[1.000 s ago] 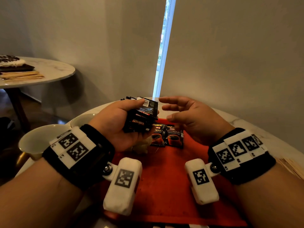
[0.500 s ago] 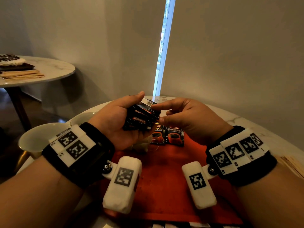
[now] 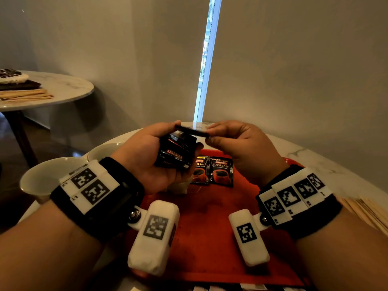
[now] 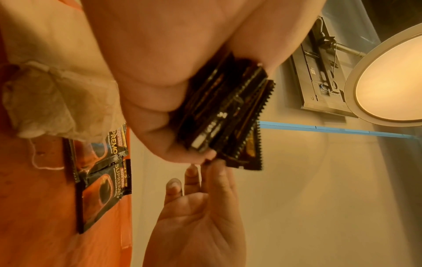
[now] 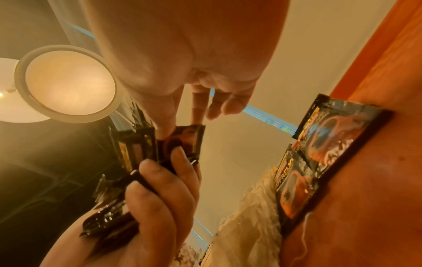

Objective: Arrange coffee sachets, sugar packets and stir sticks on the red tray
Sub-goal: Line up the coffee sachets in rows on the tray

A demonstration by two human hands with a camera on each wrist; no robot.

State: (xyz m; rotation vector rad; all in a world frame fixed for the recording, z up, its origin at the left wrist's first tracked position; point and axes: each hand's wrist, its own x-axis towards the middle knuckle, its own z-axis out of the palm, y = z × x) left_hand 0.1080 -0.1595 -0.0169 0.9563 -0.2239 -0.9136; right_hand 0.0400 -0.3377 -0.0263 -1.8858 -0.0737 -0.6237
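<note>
While my left hand (image 3: 147, 156) gripped stack of black foil coffee sachets (image 3: 177, 154) above flat red plastic tray (image 3: 210, 227), my right hand (image 3: 235, 143) pinched top sachet (image 3: 192, 131) at its edge. Two black sachets with coffee-cup print (image 3: 213, 171) lay side by side on tray's far part, crumpled white tea bag (image 3: 178, 187) just beside them.

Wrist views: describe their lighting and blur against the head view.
Left wrist: ceiling lamp casts an orange tint, sachet stack motion-blurred. Right wrist: lamp glares, left half murky. Head: dim but sharper, window strip blown out, wide-angle bending.
</note>
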